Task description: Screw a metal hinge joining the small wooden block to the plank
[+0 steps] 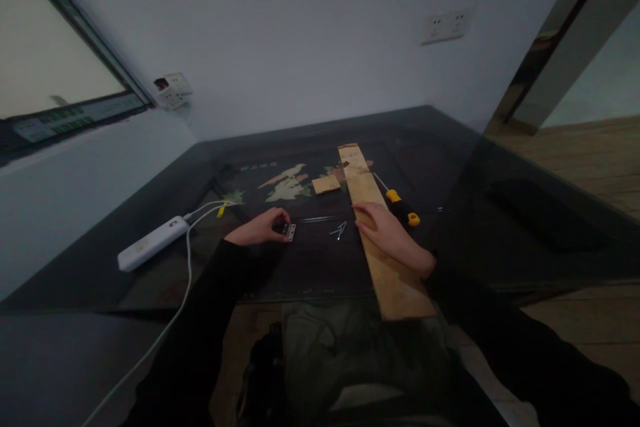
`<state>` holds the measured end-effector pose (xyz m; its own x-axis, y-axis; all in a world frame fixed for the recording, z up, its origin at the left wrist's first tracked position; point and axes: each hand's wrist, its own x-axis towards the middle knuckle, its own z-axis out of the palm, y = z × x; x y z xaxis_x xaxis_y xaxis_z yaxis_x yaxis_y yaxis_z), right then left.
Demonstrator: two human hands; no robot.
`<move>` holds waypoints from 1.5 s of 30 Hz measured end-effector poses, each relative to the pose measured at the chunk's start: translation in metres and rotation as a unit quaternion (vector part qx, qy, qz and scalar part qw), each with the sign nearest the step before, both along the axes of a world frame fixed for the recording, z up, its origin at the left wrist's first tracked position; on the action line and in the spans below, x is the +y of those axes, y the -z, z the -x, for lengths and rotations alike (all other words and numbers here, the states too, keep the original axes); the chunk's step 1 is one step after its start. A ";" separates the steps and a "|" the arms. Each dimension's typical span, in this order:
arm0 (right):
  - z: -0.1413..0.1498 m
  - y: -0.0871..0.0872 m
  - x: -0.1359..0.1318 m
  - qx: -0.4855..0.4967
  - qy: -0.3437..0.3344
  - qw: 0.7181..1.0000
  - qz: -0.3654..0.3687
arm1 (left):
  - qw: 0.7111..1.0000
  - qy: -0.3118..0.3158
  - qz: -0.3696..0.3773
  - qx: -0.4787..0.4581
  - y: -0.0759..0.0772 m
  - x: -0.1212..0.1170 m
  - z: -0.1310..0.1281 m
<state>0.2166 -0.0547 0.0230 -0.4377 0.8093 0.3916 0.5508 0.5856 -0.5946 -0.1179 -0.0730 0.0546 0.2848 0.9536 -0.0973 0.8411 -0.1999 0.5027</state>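
Observation:
Between the thumb and fingers of my left hand point(265, 225) is a small metal hinge point(290, 232) with screw holes, held at the tabletop. Across a long wooden board point(375, 257) lies my right hand point(390, 235), its thumb and fingers apart near the board's left edge. The board points away from me, and its near end juts past the table edge. Several screws point(339, 230) lie loose between my hands. Just right of the board is a yellow-and-black screwdriver point(401, 205), its shaft toward the board. A small wooden piece point(326, 184) sits left of the board's far part.
A white power strip point(153, 243) lies at the left, its white cable point(189, 267) running off the near edge. The dark table point(310, 273) meets a wall with sockets point(445, 27). A dark flat object point(545, 213) is at the right.

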 end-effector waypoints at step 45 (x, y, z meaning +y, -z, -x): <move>0.009 -0.025 0.048 -0.146 0.045 0.987 -0.053 | 0.854 -0.121 0.021 -0.505 0.015 0.049 -0.164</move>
